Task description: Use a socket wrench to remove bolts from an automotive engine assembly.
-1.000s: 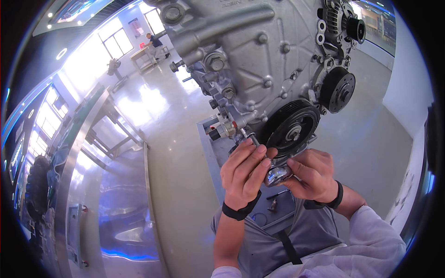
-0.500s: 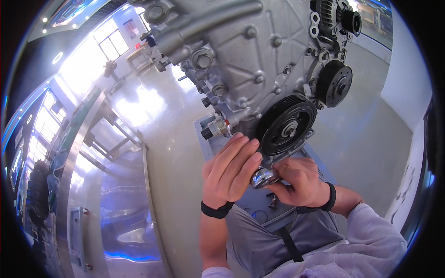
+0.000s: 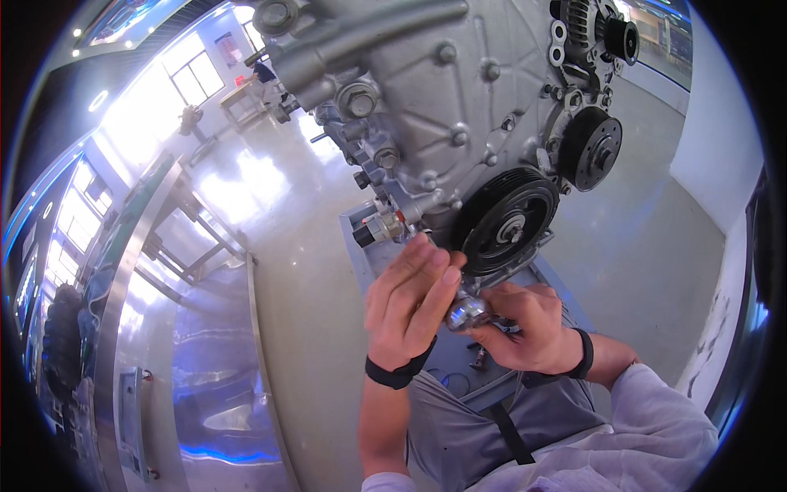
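Note:
A silver engine block point(image 3: 410, 115) hangs in front of me, with a black grooved pulley point(image 3: 492, 234) low on its face. Just under that pulley, my right hand point(image 3: 533, 332) is closed on a ratchet wrench, whose shiny chrome head point(image 3: 469, 315) points left. My left hand point(image 3: 406, 307) is bent beside the chrome head, fingertips pressed together below the engine's lower edge. What those fingers pinch is hidden. Close above them sits a sensor point(image 3: 379, 230) with a black plug end and a red spot. Both wrists wear black bands.
A grey stand tray point(image 3: 354, 234) lies below the engine, with a small metal part point(image 3: 479, 357) on it near my knees. Further pulleys point(image 3: 592, 149) project at the engine's right. A metal workbench point(image 3: 217, 361) runs along the left; a white wall point(image 3: 721, 139) rises at right.
My left hand has shifted slightly right, and its fingers have curled in more tightly by the chrome head. The right hand stays almost in place on the ratchet wrench.

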`<state>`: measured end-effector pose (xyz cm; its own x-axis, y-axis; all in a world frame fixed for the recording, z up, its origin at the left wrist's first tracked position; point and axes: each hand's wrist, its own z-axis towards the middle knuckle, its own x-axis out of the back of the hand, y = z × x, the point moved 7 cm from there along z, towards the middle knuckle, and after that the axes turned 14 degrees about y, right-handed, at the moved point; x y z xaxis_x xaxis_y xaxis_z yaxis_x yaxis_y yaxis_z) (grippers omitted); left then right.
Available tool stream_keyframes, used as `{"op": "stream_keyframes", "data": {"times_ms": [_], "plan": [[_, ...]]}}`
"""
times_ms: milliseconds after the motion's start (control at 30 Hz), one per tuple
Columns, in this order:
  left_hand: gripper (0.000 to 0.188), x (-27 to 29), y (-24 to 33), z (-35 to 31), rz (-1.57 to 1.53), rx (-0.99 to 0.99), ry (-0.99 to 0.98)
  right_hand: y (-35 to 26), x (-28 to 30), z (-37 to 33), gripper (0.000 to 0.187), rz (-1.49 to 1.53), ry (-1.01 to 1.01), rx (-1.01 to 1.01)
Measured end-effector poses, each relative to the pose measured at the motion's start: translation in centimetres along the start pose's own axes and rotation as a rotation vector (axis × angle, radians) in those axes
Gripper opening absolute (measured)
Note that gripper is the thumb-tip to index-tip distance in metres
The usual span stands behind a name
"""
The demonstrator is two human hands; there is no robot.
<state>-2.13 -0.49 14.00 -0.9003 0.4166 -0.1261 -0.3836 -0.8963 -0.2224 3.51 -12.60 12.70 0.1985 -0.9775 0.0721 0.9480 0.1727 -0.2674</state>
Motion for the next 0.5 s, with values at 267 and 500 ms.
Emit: {"op": "stream_keyframes", "data": {"times_ms": [267, 500], "plan": [[0.026, -0.8, -0.3, 1.0, -0.089, -0.037, -0.086, -1.4, 1.6, 2.4, 0.034, -0.338, -0.082, 0.294], [0.029, -1.1, -0.7, 0.7, -0.128, 0.015, -0.2, -1.6, 1.5, 4.3, 0.04, -0.488, -0.406, 0.32]]}}
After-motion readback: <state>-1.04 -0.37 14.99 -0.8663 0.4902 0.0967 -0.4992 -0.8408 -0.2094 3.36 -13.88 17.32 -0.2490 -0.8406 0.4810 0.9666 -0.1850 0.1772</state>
